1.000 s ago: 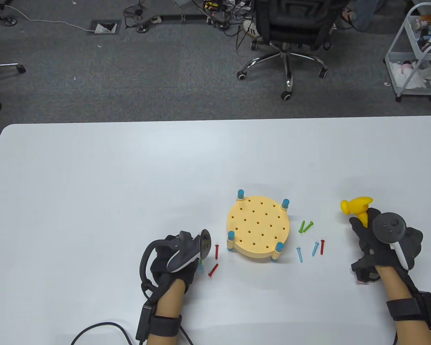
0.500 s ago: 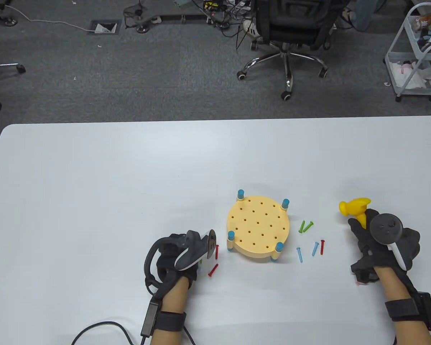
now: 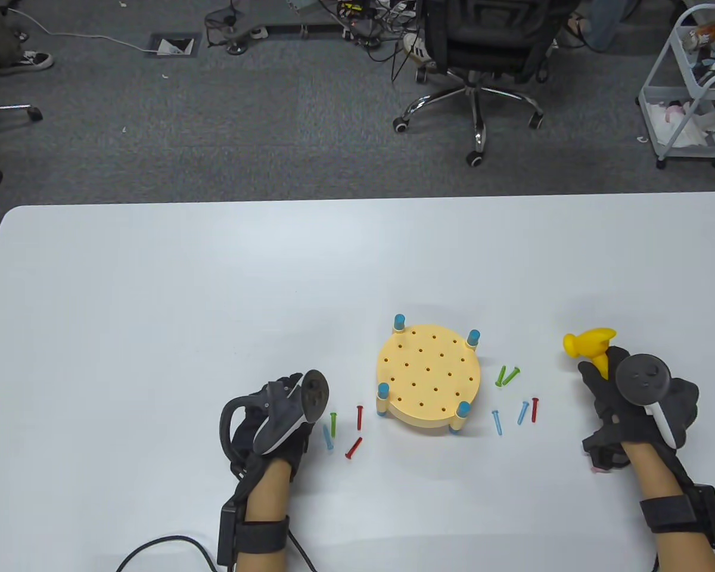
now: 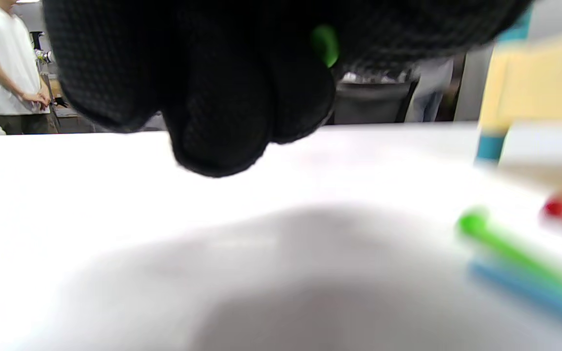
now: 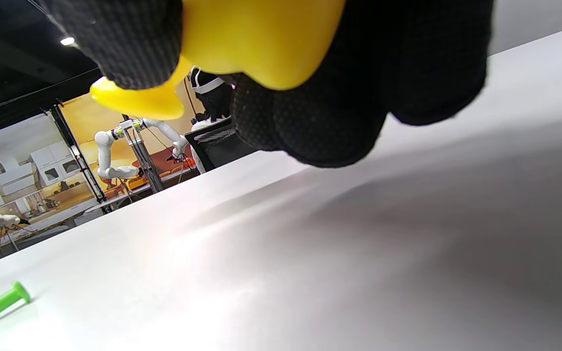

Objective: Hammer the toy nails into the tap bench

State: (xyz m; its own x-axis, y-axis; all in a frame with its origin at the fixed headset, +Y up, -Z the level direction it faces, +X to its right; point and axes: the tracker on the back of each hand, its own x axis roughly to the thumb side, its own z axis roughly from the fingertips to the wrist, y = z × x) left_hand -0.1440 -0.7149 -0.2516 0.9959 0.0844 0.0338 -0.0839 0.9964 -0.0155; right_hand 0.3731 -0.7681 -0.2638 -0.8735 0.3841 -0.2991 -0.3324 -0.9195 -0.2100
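The round yellow tap bench (image 3: pixel 429 378) with blue legs stands on the white table (image 3: pixel 155 298), and all its holes are empty. My left hand (image 3: pixel 286 411) is left of it with fingers curled. In the left wrist view a green nail tip (image 4: pixel 325 44) shows pinched between the fingers (image 4: pixel 222 107). A green nail (image 3: pixel 333 423) and a blue nail (image 3: pixel 328 437) lie just right of that hand. My right hand (image 3: pixel 631 405) grips the yellow toy hammer (image 3: pixel 590 345) with its head up, right of the bench. The hammer also shows in the right wrist view (image 5: pixel 256 44).
Two red nails (image 3: pixel 359 417) lie between my left hand and the bench. Right of the bench lie two green nails (image 3: pixel 506 375), two blue nails (image 3: pixel 497 422) and a red nail (image 3: pixel 535 410). An office chair (image 3: pixel 476 53) and a cart (image 3: pixel 691 89) stand beyond the table.
My left hand has drawn back to the left and turned, uncovering the green and blue nails on the table. The right hand and hammer have barely moved.
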